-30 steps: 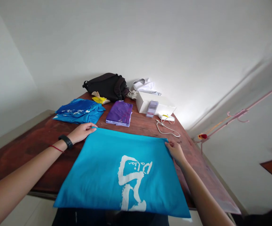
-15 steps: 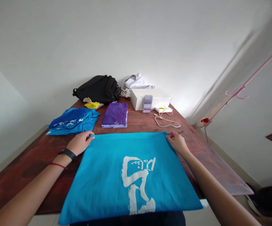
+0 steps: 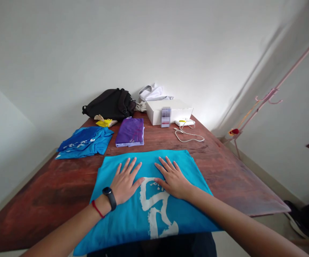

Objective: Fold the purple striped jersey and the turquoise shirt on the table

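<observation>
A bright blue shirt [image 3: 189, 171] with a white print lies spread flat on the dark wooden table [image 3: 229, 178], its near edge hanging over the table's front. My left hand [image 3: 126, 180] rests flat on the shirt's middle, fingers spread, with a black band and red string on the wrist. My right hand [image 3: 172, 176] lies flat beside it, fingers stretched out, just right of the print. Neither hand holds anything.
Farther back lie a folded blue shirt [image 3: 85, 141] at the left and a folded purple cloth [image 3: 131, 132]. Behind them sit a black backpack [image 3: 107, 103], a yellow item [image 3: 104, 123], a white box [image 3: 169, 110], a white charger with cable [image 3: 188, 130] and white cloth [image 3: 153, 93].
Both hands left the shirt's far corners and came inward to lie flat on its middle. The view shifted slightly.
</observation>
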Tool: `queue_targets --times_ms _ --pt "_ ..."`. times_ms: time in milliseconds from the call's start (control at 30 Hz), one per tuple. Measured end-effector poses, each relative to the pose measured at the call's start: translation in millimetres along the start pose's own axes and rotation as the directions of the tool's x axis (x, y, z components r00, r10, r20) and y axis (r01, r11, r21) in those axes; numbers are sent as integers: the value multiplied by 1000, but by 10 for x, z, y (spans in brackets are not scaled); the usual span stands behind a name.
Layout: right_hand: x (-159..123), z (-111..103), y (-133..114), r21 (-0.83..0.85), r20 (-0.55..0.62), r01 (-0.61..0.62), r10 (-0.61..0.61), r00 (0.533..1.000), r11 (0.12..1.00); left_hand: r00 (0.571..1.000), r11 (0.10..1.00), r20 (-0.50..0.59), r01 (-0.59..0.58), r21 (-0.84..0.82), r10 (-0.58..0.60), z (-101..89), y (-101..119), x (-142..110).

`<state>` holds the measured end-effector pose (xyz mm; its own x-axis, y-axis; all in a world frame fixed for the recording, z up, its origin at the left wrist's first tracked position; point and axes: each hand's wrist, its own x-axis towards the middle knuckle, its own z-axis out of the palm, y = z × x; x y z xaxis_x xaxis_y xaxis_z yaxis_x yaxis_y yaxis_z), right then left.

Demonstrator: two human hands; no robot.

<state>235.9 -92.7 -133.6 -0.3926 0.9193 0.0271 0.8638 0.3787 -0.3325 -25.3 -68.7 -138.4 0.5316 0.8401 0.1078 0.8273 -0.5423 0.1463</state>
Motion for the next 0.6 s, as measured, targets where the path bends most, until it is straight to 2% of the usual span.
queue_targets --times_ms 133,367,500,600 --pt "-15 56 140 -37 9 -6 6 1000 999 991 990 -17 134 51 -133 107 -95 -34" --pt "-146 38 453 -105 -93 -149 139 986 983 957 950 -73 286 121 -279 42 -595 -319" --pt "-239 41 671 -130 -142 -200 181 973 971 940 932 -58 340 125 -335 26 -746 -469" --pt "-302 18 774 -137 -133 -250 233 963 958 921 913 -4 387 133 -389 -24 -788 -502"
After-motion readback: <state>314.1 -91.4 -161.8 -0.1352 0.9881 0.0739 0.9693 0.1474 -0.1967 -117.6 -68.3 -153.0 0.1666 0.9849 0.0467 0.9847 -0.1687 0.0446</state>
